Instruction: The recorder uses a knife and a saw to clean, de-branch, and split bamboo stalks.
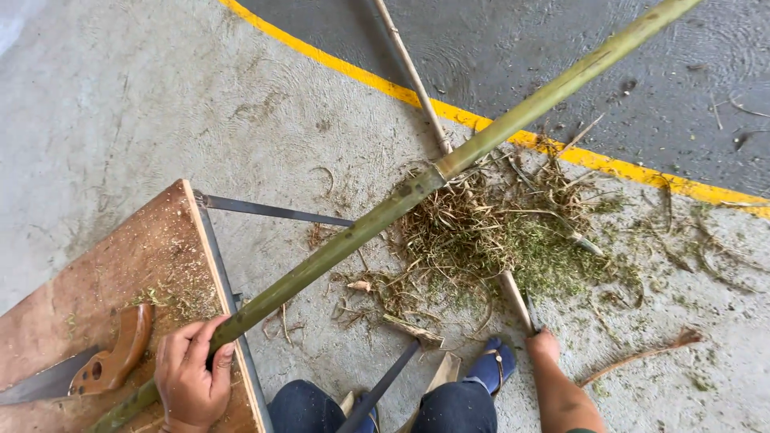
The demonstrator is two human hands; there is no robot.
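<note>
My left hand (189,377) is wrapped around the lower part of a long green bamboo pole (385,210). The pole rests on a wooden board (104,273) and runs up to the top right corner. My right hand (544,346) is closed low by the floor on the near end of a thin pale cane (413,76). The cane passes under the green pole toward the top. A small dark blade-like piece shows just above that fist; what it is I cannot tell. A handsaw with a wooden handle (116,357) lies on the board left of my left hand.
Dry shavings and green scraps (497,232) litter the concrete under the pole. A dark metal strip (273,211) juts from the board's edge, and another dark bar (383,383) leans between my knees. My blue sandal (493,361) is near the cane. A yellow painted line (609,167) curves across the far floor.
</note>
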